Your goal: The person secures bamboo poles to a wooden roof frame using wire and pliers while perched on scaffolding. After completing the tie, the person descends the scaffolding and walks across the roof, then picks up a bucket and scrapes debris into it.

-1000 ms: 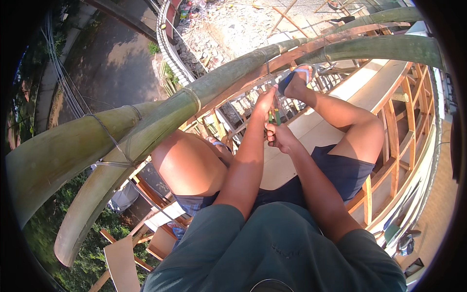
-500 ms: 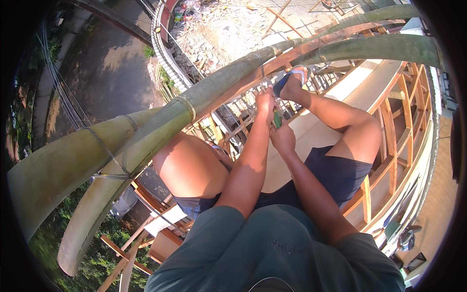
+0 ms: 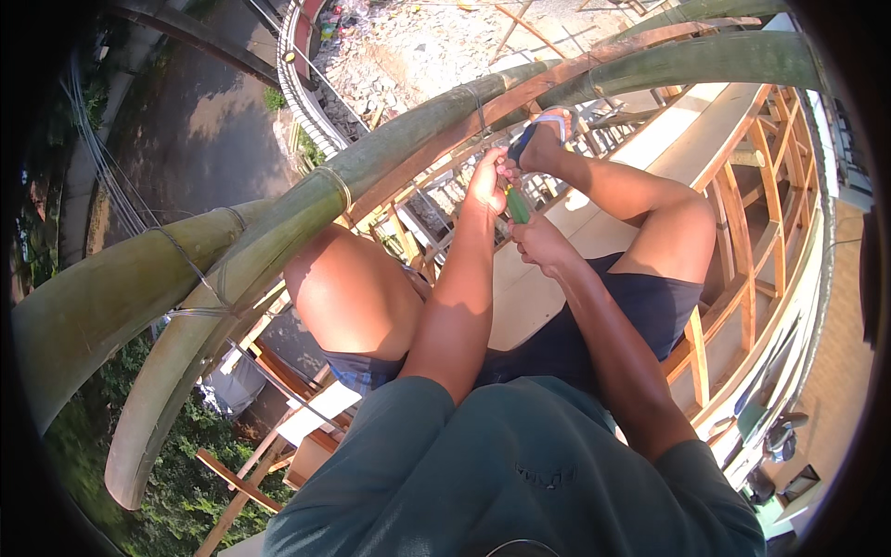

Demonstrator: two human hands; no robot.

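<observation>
In my right hand (image 3: 546, 243) is a green-handled hand tool (image 3: 518, 204); the fingers are closed round the lower end of its handle. The tool's working end points up towards my left hand (image 3: 486, 187) and is mostly hidden there, so its kind does not show. My left hand's fingers are curled together just above the tool, and what they pinch is too small to make out. Both hands are between my bent legs, a little below a reddish wooden strip (image 3: 408, 176) that runs along a thick green bamboo pole (image 3: 306, 200).
Wire ties (image 3: 334, 183) bind the bamboo poles. My sandalled foot (image 3: 546, 139) is close beyond the hands. A plywood panel (image 3: 524, 302) and a wooden lattice frame (image 3: 742, 251) lie right. Far below are a road (image 3: 209, 121), cables (image 3: 109, 176) and rubble (image 3: 390, 65).
My right hand has drawn slightly down and away from the left, and more of the green handle shows. The whole view has shifted a little.
</observation>
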